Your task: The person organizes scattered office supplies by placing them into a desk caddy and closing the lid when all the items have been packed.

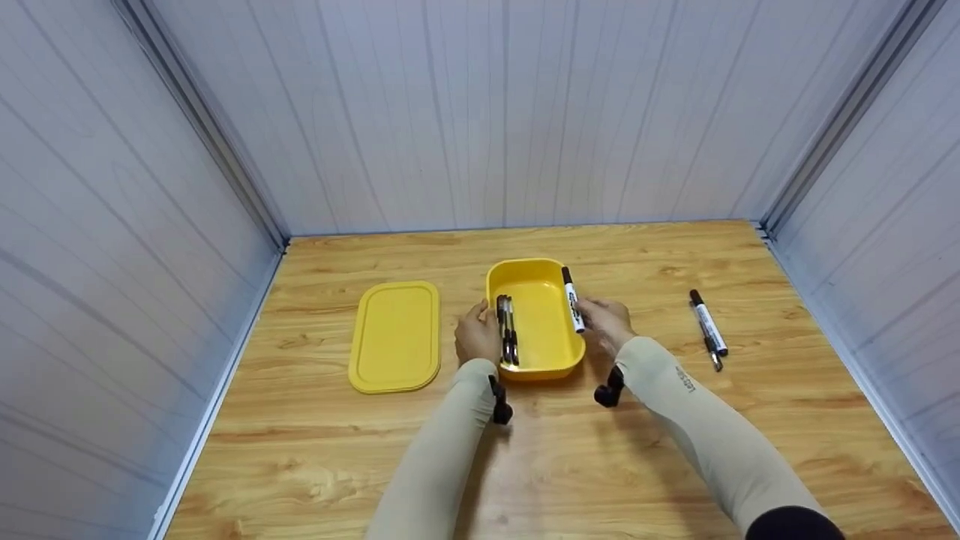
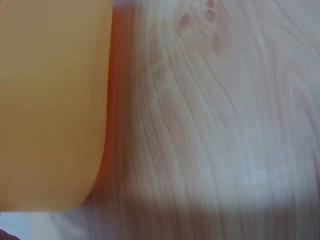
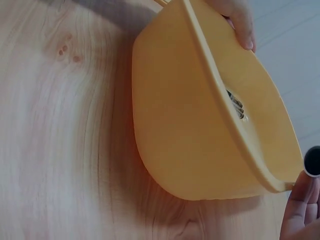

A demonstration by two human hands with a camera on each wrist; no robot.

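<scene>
A yellow plastic box stands without its lid, several black-and-clear pens lying along its left side inside. My left hand grips the box's left wall, a digit hooked over the rim in the right wrist view. My right hand pinches a white marker with a black cap, held lengthwise over the right rim. In the right wrist view the marker's dark round end shows beside my fingertips, close to the rim corner. The left wrist view is mostly the box's outer wall.
A flat yellow lid lies on the wooden table left of the box. To the right lie another black-capped white marker and a dark pen beside it. Pale panel walls close in the back and both sides.
</scene>
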